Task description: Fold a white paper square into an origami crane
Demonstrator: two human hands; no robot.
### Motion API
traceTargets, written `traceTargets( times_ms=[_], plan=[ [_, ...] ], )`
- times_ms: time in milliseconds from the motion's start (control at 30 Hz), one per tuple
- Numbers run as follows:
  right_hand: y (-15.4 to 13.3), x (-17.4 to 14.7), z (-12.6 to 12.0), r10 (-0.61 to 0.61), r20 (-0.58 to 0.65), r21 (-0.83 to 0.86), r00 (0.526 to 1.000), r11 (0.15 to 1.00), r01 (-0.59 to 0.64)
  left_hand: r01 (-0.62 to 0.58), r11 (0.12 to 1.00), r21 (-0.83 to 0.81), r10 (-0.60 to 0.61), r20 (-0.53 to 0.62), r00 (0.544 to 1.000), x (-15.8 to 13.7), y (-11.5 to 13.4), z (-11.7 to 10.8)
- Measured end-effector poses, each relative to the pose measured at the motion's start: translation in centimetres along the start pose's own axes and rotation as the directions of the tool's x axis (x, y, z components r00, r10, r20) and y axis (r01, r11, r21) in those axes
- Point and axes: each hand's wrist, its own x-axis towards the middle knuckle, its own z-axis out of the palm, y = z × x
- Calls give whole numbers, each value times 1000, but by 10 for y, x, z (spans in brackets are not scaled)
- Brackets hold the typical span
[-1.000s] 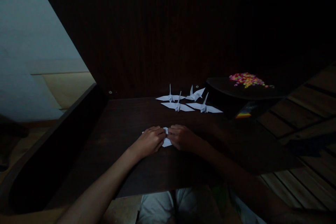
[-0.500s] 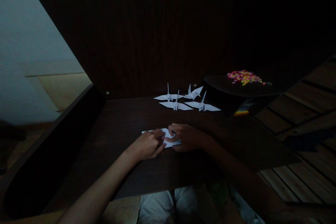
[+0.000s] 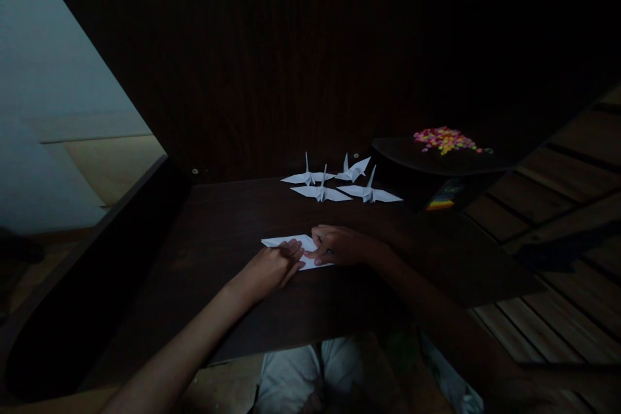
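Note:
A white folded paper (image 3: 291,239), pointed at its left end, lies on the dark desk between my hands. My left hand (image 3: 274,265) rests on its left part, fingers stretched out and lying flat on the sheet. My right hand (image 3: 344,246) is over the right end, fingers curled, thumb and forefinger closed at the paper near its middle. The right tip of the paper is hidden under that hand. Beyond my hands stand several white paper cranes: one at the front left (image 3: 321,193), another at the front right (image 3: 369,193), with more behind.
On a raised, rounded shelf (image 3: 402,154) to the right is a heap of small colourful pieces (image 3: 446,140). A dark upright panel (image 3: 266,65) closes off the back. At the left runs a raised side board (image 3: 121,220). Wooden slats (image 3: 538,330) show at the right.
My left fingers have straightened out over the paper, and more of its left part shows. My right hand stays at the right end. The whole view has shifted slightly.

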Motion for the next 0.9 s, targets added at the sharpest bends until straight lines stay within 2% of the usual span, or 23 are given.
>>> traceTargets(
  times_ms=[167,333,467,633,767,900],
  plan=[
    [1,0,-1,-28,13,-12,1000,1000,28,2,1000,-17,0,134,991,11,-9,-10],
    [-5,-5,2,-36,-65,-75,997,997,31,-184,970,160,158,163,974,13,-7,-14],
    [-8,-7,11,-77,-142,-208,987,977,46,-279,909,310,241,155,958,11,-2,-10],
    [-15,-11,23,-98,-213,-336,972,942,21,-245,905,348,220,111,969,5,1,-6],
    [-21,-16,25,-91,-193,-315,977,949,26,-231,929,288,222,62,973,-4,2,-10],
    [-27,-19,24,-98,-165,-319,981,947,41,-237,935,264,224,79,971,-6,3,-14]
  ],
)
